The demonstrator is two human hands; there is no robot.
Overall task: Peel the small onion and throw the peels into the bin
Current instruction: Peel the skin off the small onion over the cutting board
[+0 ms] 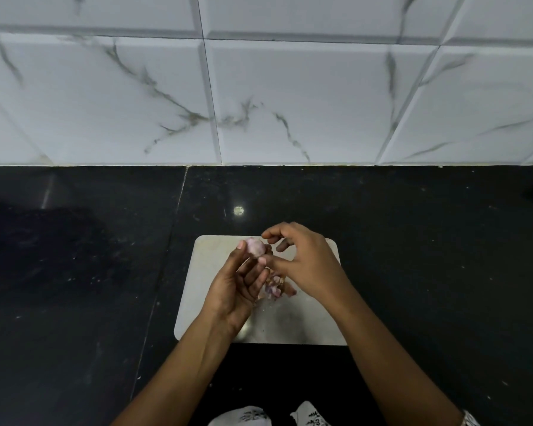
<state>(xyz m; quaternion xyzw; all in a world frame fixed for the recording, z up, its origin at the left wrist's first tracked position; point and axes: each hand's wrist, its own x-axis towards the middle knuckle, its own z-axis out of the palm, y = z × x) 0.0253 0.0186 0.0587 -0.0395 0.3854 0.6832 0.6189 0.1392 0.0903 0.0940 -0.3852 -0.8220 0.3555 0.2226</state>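
While the left hand (234,287) pinches the small onion (254,247) over the chopping board's (290,327) far edge | right hand (305,262) curled beside it, thumb at the onion (grip on skin: cannot tell) | peels (274,287) heaped mid-board | board on black tabletop (74,272)

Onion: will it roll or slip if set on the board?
Probably rolls: the onion looks small and round. Likely a bit slick, its surface looking bare and smooth. Probably light: the left hand holds it at the fingertips.

Peels (274,287) on board (305,327), onion (254,248) above.
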